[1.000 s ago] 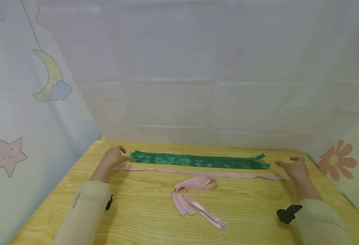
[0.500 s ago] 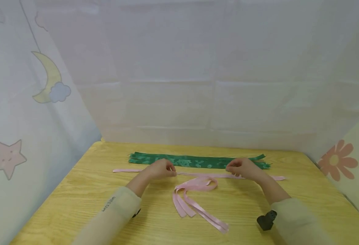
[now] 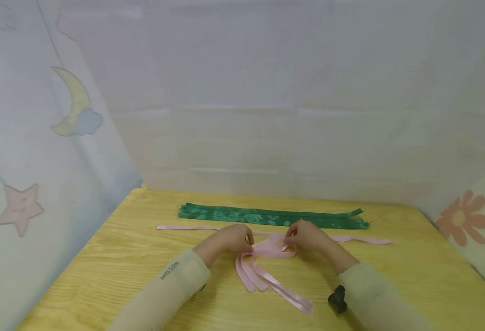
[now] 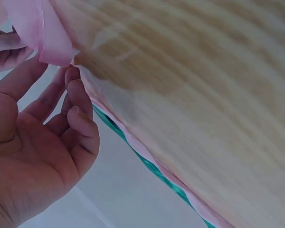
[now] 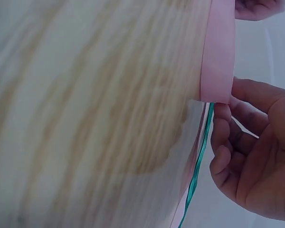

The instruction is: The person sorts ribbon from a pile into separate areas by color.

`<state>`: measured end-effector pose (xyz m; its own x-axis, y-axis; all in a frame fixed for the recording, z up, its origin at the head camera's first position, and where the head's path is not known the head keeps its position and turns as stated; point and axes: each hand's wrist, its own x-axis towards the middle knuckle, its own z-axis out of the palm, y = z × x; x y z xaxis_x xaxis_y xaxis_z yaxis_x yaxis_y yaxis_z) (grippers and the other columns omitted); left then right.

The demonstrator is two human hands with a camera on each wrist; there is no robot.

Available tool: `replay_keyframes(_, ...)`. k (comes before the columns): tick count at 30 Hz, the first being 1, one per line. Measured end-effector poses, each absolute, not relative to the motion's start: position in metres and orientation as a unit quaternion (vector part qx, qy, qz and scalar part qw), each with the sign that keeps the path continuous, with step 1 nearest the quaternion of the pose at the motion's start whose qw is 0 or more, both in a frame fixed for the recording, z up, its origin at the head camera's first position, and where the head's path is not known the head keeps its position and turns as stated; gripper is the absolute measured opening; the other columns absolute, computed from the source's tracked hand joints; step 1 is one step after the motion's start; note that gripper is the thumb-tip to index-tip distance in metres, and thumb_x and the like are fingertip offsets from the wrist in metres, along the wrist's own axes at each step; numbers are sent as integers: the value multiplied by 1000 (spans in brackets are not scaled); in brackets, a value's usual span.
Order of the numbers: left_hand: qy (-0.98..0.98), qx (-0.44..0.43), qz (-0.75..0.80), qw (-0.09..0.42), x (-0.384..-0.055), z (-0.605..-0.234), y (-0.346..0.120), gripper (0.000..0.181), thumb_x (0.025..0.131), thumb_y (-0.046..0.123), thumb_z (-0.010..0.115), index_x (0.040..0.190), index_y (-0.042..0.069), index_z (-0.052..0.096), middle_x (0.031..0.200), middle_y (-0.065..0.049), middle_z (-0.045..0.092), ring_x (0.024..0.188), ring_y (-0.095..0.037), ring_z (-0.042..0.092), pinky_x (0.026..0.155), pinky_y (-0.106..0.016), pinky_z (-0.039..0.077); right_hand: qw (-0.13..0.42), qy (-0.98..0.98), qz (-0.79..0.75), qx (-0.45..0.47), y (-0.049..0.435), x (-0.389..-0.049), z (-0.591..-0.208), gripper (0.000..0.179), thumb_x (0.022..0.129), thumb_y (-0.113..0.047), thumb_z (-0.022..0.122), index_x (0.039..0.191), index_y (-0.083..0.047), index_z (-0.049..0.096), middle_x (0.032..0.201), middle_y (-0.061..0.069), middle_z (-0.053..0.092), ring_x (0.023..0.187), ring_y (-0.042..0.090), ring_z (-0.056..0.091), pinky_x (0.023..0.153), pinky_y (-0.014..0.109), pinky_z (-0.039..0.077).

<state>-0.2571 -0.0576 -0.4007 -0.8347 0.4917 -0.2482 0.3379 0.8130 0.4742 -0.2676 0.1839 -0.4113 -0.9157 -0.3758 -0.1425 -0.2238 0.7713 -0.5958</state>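
A looped bunch of pink ribbon [image 3: 269, 251] lies mid-table, its tails spreading toward the front. At its left side, my left hand [image 3: 235, 238] pinches the ribbon's edge between thumb and fingertips. My right hand [image 3: 308, 235] does likewise at the upper right of the loop. In the left wrist view, pink ribbon [image 4: 56, 40] meets the left fingertips, the other fingers loosely curled. The right wrist view has the ribbon's edge [image 5: 218, 57] at the thumb and forefinger. Both hands partly cover a single straight pink ribbon [image 3: 184, 227] running behind the bunch.
Several green ribbons [image 3: 242, 214] lie side by side along the back of the wooden table [image 3: 114, 271]. A pale sheet [image 3: 234, 138] hangs behind the table. Printed sheets with a moon [image 3: 77, 101] and a flower [image 3: 459, 218] flank it.
Both hands came inward from the outer ends of the straight pink ribbon, passed over it, and now meet the looped pink bunch. The ribbons lie much as before.
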Motion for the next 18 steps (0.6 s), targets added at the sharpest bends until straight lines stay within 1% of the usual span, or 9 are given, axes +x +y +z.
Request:
replay_keyframes(4,933,217,211,193,-258,-396,-56,17,84,21,68,99,12,67,91,5,61,76,-11,52,69,-29,44,149,920,-311,-187,178,-266,-408,10,87,-16,65,78,-12,68,65,-1,59,60,12,47,56,28,38)
replay_keyframes(7,927,226,226,194,-256,-394,-55,17,87,22,66,101,12,67,86,6,61,71,-10,52,65,-28,44,161,899,-337,-229,175,-260,-405,11,88,-18,64,80,-10,68,69,-1,60,62,12,47,56,28,39)
replay_keyframes(8,924,231,236,194,-256,-394,-55,14,88,22,64,99,12,67,81,5,59,67,-10,50,62,-27,43,165,891,-345,-244,174,-259,-404,12,88,-19,64,81,-9,68,72,-1,61,63,12,46,56,29,39)
replay_keyframes(10,915,252,250,190,-257,-393,-57,11,90,22,62,88,12,67,69,5,54,60,-9,45,57,-26,39,173,879,-356,-265,171,-255,-400,15,89,-21,64,81,-8,67,72,0,61,63,12,46,56,29,39)
replay_keyframes(11,910,263,257,192,-257,-392,-59,13,91,21,60,83,13,65,66,5,51,58,-9,43,55,-25,37,176,874,-362,-273,171,-253,-398,16,89,-21,63,82,-7,66,74,0,61,64,13,46,57,29,39)
replay_keyframes(13,896,280,278,202,-258,-388,-63,17,93,20,57,78,13,62,63,3,48,56,-9,39,53,-24,35,184,860,-381,-284,170,-249,-394,17,90,-20,62,85,-5,65,77,2,61,67,15,49,59,32,41)
replay_keyframes(14,888,291,289,206,-258,-385,-65,17,93,19,57,77,12,61,64,3,48,56,-9,38,53,-24,34,188,855,-390,-286,171,-247,-391,16,90,-19,61,87,-4,64,78,3,61,68,16,50,60,33,42)
replay_keyframes(17,865,313,318,229,-259,-375,-76,14,94,19,56,83,12,62,74,4,57,62,-10,42,56,-25,36,200,841,-413,-286,175,-242,-383,15,90,-17,61,91,-2,62,80,5,62,71,22,54,64,40,45)
replay_keyframes(18,857,319,327,239,-259,-371,-81,13,94,19,56,85,11,62,76,3,60,64,-11,46,58,-26,38,207,838,-418,-283,177,-241,-381,15,90,-16,61,92,-2,62,80,6,61,72,24,55,65,43,45)
